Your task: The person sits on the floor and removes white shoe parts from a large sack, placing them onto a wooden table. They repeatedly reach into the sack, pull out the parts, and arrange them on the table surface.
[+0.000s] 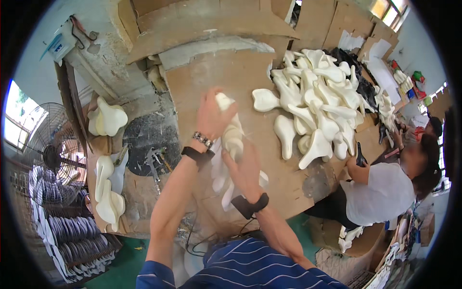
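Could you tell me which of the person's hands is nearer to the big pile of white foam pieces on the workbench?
The right hand is nearer the pile, which lies to its upper right. The left hand is farther left, holding the white foam stack.

Bare brown desk (pixel 216 79) lies open ahead of the left hand (pixel 213 115) and right hand (pixel 245 168), which close round a stack of white foam pieces (pixel 231 139). To the right, a heap of white foam saddle shapes (pixel 317 106) blocks the way, with a co-worker (pixel 380 190) just beyond. On the left, scattered metal tools (pixel 154 161) and more white shapes (pixel 108 192) crowd the edge.
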The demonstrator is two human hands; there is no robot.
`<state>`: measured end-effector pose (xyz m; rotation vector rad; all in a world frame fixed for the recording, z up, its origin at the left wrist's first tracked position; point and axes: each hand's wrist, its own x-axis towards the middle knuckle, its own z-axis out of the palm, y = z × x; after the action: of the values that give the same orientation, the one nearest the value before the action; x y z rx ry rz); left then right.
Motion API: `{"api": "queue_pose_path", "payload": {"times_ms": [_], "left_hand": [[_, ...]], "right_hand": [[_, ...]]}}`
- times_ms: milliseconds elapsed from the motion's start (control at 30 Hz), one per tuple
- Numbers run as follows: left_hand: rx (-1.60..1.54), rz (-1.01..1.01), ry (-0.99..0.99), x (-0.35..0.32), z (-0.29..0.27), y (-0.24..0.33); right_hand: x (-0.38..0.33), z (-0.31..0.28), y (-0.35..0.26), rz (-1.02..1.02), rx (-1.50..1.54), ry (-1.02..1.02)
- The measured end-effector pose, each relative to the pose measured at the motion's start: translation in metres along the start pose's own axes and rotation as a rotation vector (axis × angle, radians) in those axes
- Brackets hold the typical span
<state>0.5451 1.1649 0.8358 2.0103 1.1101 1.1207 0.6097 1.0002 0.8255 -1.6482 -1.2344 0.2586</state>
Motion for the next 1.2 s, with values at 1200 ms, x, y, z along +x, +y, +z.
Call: {"api": "queue_pose_path", "payload": {"times_ms": [1200], "left_hand": [[0.013, -0.405, 0.141, -0.047, 0.053, -0.204]], "right_hand": [[-0.063, 0.101, 0.154, 0.18, -0.28, -0.19]]}}
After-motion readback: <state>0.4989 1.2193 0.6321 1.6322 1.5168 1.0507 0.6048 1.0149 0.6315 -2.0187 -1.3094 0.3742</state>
